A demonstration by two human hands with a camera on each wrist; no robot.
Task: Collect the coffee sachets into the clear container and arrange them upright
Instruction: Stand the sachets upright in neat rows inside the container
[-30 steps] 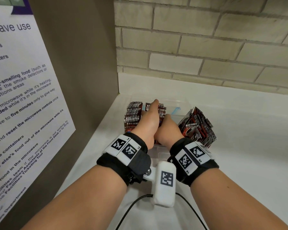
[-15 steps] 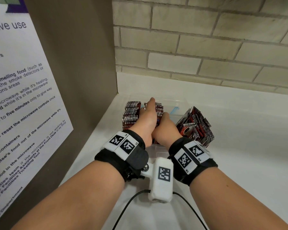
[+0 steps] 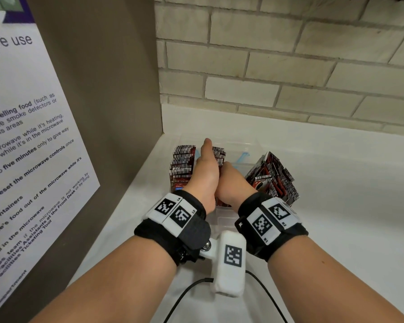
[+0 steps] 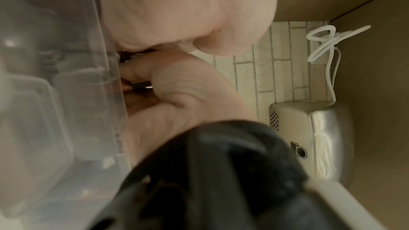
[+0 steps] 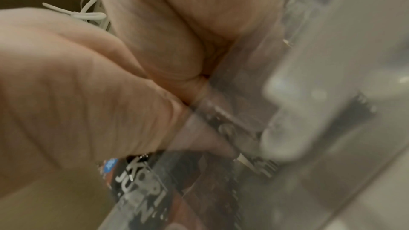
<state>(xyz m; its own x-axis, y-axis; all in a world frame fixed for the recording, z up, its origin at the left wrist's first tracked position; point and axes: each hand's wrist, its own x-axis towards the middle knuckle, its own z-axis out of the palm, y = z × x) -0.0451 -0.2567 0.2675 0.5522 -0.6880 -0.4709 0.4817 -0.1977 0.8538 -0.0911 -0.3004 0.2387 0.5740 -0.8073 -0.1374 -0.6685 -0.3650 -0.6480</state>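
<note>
Two hands meet over a clear container at the back left corner of a white bench. Far left, a white notice with printed microwave rules hangs on a brown side panel. Next along, inside the container's left part, a row of red and black coffee sachets stands upright, their barcoded top edges showing. The left hand reaches into the container just right of that row, thumb stretched forward along the sachet tops; its fingers are hidden from the head view, and the blurred left wrist view does not show them either, so I cannot tell whether it grips anything. The right hand presses against it, knuckle to knuckle, above the middle of the container. In the left wrist view the right hand's curled fingers pinch the thin edge of a sachet right at the container's wall. The right wrist view shows a dark printed sachet standing behind the clear wall below the hands. Further right, a fanned bunch of sachets leans tilted at the container's right end; whether it sits inside or beside it I cannot tell. Cream brick wall runs behind. Both wrists wear black bands with white coded tags.
</note>
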